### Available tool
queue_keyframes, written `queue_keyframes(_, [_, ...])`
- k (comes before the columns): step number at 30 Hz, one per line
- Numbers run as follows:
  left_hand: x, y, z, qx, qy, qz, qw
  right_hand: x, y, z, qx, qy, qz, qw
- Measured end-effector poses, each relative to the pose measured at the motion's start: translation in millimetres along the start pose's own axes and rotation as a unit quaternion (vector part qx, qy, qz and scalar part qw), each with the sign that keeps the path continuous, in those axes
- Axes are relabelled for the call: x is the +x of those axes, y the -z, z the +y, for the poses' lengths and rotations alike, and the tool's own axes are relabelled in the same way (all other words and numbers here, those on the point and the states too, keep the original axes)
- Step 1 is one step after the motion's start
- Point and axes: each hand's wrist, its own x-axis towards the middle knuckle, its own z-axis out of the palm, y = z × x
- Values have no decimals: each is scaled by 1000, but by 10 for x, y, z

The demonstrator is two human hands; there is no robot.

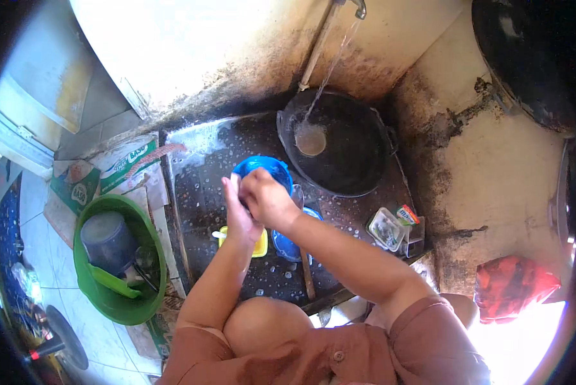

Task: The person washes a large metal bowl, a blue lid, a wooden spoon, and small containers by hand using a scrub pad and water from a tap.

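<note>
My left hand [239,211] is raised with its palm up and its thumb apart, over the near side of a blue plastic basin [280,169]. My right hand [271,197] bends its fingers into the left palm; a small dark thing may lie between them, too hidden to name. Below the hands sit a yellow container [261,244] with a white handle across its rim and a blue lid or dish [283,244]. A wooden handle [307,279] lies beside it. Water runs from a tap [360,10] into a large black wok [350,144].
On the left stands a green tub [119,315] holding a dark pot [107,240] and other ware, beside flattened cardboard [129,161]. A clear plastic container [385,230] and a small box [407,215] lie at right. Walls rise behind and at right, with a red bag [511,288] nearby.
</note>
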Motion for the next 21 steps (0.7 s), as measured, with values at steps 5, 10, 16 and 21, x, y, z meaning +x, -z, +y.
queue_keyframes(5, [-43,34,-49,27,98,30,994,43,352,161,-185,168,-185,951])
queue_keyframes(10, [-7,-15,-11,111,-6,16,994,-44,504,221,-236,114,-194,945])
queue_keyframes(16, [25,6,-130,48,21,-4,999,-13,353,145,-231,-17,-144,962])
queue_keyframes(21, [18,43,-181,57,41,19,997,10,165,138,-358,-7,-193,913])
